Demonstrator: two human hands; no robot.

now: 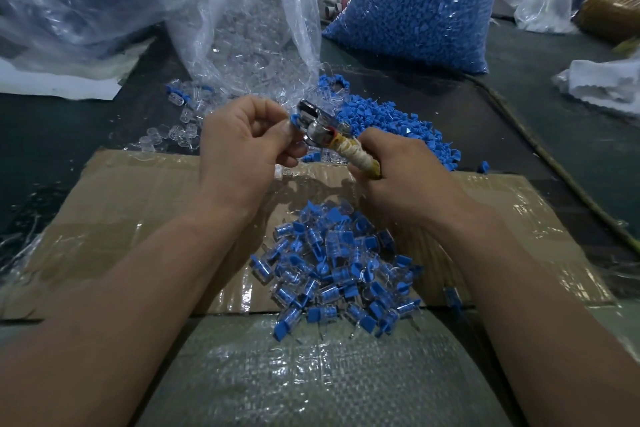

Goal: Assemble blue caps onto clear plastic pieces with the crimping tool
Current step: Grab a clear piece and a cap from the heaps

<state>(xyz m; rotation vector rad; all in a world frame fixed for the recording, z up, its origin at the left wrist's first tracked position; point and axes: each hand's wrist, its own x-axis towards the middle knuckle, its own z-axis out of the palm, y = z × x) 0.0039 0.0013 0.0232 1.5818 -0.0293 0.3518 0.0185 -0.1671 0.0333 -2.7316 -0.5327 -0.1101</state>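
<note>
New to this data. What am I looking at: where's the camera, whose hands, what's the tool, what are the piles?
There is no robot here. One wide-angle camera worn on a person's head looks down at their bare hands. The right hand grips the tape-wrapped handle of the crimping tool. The left hand pinches a blue cap at the tool's metal head; whether a clear piece sits there too is hidden. Nearer the person, on taped cardboard, lies a pile of finished pieces, clear bodies with blue caps. Beyond the hands are loose blue caps, loose clear pieces, an open bag of clear pieces and a full bag of blue caps.
</note>
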